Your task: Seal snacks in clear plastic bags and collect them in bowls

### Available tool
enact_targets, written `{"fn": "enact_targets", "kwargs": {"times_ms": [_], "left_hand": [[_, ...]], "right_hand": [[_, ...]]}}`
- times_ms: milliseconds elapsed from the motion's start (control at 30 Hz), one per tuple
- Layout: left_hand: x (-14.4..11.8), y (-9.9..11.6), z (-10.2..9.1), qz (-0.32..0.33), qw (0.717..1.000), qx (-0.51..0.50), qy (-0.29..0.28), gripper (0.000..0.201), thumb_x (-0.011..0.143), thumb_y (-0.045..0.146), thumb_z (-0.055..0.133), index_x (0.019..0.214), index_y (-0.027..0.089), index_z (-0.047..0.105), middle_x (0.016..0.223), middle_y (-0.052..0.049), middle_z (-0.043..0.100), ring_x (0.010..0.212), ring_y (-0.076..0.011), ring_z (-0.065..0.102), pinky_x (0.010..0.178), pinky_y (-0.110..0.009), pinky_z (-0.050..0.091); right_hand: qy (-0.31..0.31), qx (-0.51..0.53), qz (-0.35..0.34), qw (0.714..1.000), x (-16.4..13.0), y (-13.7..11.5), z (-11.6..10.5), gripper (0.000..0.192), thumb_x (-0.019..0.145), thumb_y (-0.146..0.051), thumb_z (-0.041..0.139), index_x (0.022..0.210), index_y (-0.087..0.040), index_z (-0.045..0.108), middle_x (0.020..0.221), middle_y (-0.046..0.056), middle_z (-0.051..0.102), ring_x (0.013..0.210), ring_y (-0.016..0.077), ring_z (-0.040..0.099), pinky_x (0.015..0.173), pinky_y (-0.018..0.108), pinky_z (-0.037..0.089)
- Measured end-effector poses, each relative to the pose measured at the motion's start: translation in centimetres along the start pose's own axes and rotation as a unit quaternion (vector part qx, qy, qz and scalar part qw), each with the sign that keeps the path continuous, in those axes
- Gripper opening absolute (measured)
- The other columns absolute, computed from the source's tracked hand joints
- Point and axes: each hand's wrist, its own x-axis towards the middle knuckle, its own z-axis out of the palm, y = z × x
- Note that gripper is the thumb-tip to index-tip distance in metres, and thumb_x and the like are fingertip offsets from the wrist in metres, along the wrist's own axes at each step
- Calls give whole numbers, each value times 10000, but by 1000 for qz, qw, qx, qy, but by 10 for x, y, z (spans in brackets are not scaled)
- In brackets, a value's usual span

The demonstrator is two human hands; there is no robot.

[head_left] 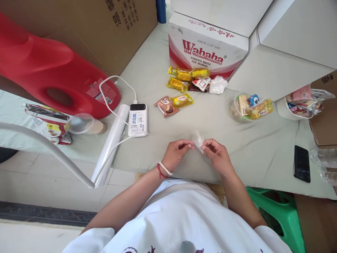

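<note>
Two big shapes are seen at the back: a glossy red plastic jug (52,75) lying on its side at left, and a white-and-red cardboard box (207,52) with printed lettering. Everything is laid out on a soft, slightly wrinkled pale cloth (252,144). A smooth white roll (112,142) is set beside a slab-like white power bank (138,119) with its cable. Shiny yellow and brown snack packs (179,93) are scattered near the box. Smallest of all, a crinkly clear wrapper (198,141) is pinched near the table's front edge between the left hand (176,154) and right hand (217,154), fingertips closed tight on it from either side.
</note>
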Motion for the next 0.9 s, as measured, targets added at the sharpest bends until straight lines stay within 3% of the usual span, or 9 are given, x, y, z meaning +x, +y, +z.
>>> {"fn": "enact_targets", "kwargs": {"times_ms": [200, 400, 600, 800, 900], "left_hand": [[-2, 2, 3, 53, 997, 37, -46, 382, 782, 482, 794, 1023, 186, 774, 892, -36, 714, 717, -128, 544, 689, -263, 431], [0, 7, 8, 65, 997, 20, -38, 397, 857, 565, 708, 837, 169, 741, 743, -3, 627, 724, -138, 527, 707, -270, 425], [-4, 9, 9, 106, 992, 65, -31, 345, 883, 521, 695, 867, 189, 789, 788, -33, 693, 753, -156, 586, 725, -284, 450], [2, 5, -1, 30, 997, -58, 34, 327, 817, 504, 740, 837, 182, 694, 731, 16, 636, 629, -102, 505, 625, -249, 422], [6, 5, -10, -6, 984, -168, 63, 304, 758, 449, 775, 826, 194, 625, 795, 22, 644, 680, -100, 586, 675, -247, 480]], "right_hand": [[0, 33, 18, 999, 0, 1, -1, 308, 845, -516, 749, 854, -219, 667, 675, -32, 517, 575, 105, 377, 536, 239, 317], [-25, 32, 18, 999, -1, -1, 5, 349, 850, -571, 728, 889, -227, 678, 681, -27, 527, 578, 110, 392, 538, 241, 332], [50, -13, -55, 997, -2, -1, 9, 269, 850, -494, 763, 915, -244, 687, 823, 2, 615, 700, 134, 490, 652, 262, 417], [136, 54, -26, 989, -1, 1, -5, 296, 797, -486, 792, 901, -235, 677, 752, -19, 594, 622, 116, 451, 591, 256, 390], [152, 69, -24, 986, -9, 8, -15, 296, 800, -484, 791, 895, -238, 658, 707, -35, 544, 591, 111, 421, 562, 254, 368]]}}
